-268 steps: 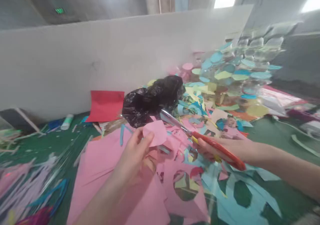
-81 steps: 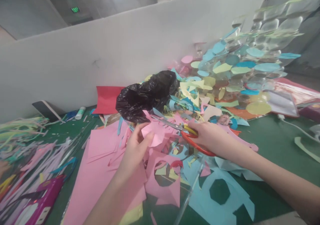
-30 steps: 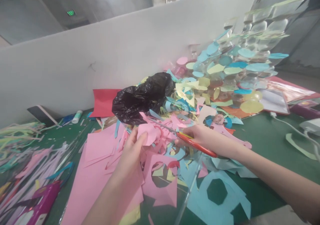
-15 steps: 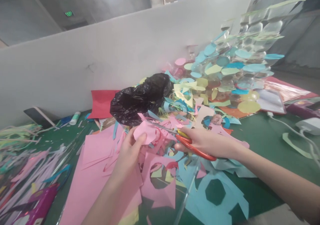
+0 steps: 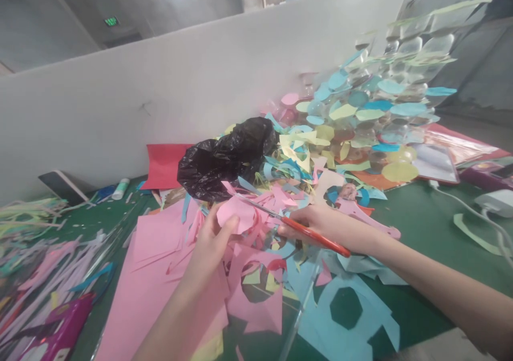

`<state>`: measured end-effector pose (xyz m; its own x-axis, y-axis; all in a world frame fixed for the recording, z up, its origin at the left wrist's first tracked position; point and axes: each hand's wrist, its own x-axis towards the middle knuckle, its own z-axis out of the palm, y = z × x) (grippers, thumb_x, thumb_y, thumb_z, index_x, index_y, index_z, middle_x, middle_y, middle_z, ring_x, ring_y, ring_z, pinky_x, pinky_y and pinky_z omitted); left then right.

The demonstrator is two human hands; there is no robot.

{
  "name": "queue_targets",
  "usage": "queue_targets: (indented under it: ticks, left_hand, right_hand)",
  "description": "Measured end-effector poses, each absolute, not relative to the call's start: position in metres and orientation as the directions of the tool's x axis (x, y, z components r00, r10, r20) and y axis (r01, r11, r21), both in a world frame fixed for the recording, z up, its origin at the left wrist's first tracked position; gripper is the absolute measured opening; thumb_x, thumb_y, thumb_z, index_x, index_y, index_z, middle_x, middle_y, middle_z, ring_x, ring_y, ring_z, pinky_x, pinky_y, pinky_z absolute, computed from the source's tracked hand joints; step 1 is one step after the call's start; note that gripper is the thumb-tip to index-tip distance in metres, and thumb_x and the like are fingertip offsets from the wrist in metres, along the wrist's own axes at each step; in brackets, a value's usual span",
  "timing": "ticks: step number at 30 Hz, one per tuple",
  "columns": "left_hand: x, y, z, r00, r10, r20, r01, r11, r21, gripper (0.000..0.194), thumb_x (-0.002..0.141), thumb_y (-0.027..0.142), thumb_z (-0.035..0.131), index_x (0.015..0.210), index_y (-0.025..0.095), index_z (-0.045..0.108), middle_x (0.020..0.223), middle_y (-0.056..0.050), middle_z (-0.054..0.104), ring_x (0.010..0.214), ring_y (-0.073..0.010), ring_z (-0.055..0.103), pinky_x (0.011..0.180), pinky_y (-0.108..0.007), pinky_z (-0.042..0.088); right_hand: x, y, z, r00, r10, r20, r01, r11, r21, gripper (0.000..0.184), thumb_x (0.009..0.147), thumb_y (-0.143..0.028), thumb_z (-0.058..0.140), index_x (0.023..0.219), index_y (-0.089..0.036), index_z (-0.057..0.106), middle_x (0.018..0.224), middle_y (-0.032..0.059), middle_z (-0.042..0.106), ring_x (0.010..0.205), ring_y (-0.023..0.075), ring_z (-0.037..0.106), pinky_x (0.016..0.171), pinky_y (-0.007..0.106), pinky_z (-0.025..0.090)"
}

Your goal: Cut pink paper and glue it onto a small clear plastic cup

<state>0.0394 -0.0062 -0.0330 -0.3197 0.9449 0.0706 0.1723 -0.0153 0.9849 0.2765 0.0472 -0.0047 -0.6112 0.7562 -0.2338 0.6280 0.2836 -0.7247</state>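
Note:
Pinched between the thumb and fingers of my left hand is a roughly round piece of pink paper. My right hand is closed round the red handles of a pair of scissors. The blades reach left along the upper edge of the pink piece and look nearly closed. Below and around my hands lie pink paper scraps with cut-out holes. Pink sheets are stacked under and left of my left forearm. Blue paper with cut holes lies below my right hand.
A crumpled black plastic bag sits behind my hands. At the back right stand clear plastic cups with coloured paper discs among them. On the left are paper strips and a purple object. A white cable runs along the right.
The scissors' blades have drawn together and their handles have closed in my right hand. The pink piece has shifted slightly right with my left hand.

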Motion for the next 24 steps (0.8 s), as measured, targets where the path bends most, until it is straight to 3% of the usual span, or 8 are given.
queue_targets:
  ticks: [6,9,14,19,24]
  left_hand:
    - [0.055,-0.01,-0.022,-0.28,0.955,-0.094,-0.035,0.088,0.995,0.047,0.081,0.04,0.068,0.126,0.026,0.059,0.112,-0.007,0.071,0.091,-0.0236,0.071,0.074,-0.034,0.057]
    - [0.058,-0.01,-0.018,-0.298,0.948,-0.11,-0.082,0.089,0.993,0.042,0.081,0.037,0.069,0.121,0.027,0.061,0.11,-0.005,0.072,0.093,-0.0226,0.071,0.074,-0.031,0.057]
    - [0.047,-0.005,-0.026,-0.321,0.945,-0.057,0.026,0.069,0.997,0.037,0.082,0.041,0.068,0.113,0.023,0.067,0.111,-0.006,0.073,0.1,-0.0247,0.069,0.082,-0.032,0.055]
    - [0.036,-0.006,-0.032,-0.269,0.962,0.047,0.248,0.022,0.969,0.041,0.085,0.045,0.066,0.12,0.024,0.064,0.123,-0.007,0.069,0.118,-0.0277,0.061,0.095,-0.035,0.047]
    - [0.036,-0.007,-0.028,-0.239,0.97,0.039,0.286,0.032,0.958,0.045,0.085,0.045,0.065,0.124,0.023,0.062,0.128,-0.008,0.066,0.122,-0.0287,0.058,0.096,-0.035,0.046]
  right_hand:
    - [0.282,0.048,-0.007,-0.605,0.772,-0.197,0.571,0.248,-0.783,0.058,0.085,-0.075,0.047,0.063,-0.021,0.042,0.057,-0.0041,0.041,0.052,0.0108,0.033,0.049,0.026,0.027]
    - [0.286,0.048,-0.007,-0.611,0.764,-0.207,0.575,0.249,-0.78,0.054,0.086,-0.073,0.048,0.071,-0.022,0.041,0.063,-0.0037,0.046,0.055,0.0117,0.038,0.05,0.026,0.031]
    - [0.286,0.047,-0.006,-0.606,0.751,-0.26,0.662,0.296,-0.688,0.05,0.086,-0.073,0.047,0.082,-0.023,0.04,0.074,0.0001,0.057,0.064,0.0175,0.052,0.057,0.029,0.037]
    - [0.283,0.047,-0.008,-0.637,0.728,-0.253,0.653,0.335,-0.679,0.051,0.086,-0.074,0.046,0.083,-0.023,0.042,0.076,0.001,0.061,0.063,0.0175,0.054,0.056,0.028,0.036]
    - [0.281,0.05,-0.009,-0.607,0.763,-0.221,0.65,0.317,-0.691,0.056,0.084,-0.075,0.048,0.07,-0.021,0.044,0.066,-0.0008,0.056,0.058,0.0141,0.047,0.053,0.027,0.032]
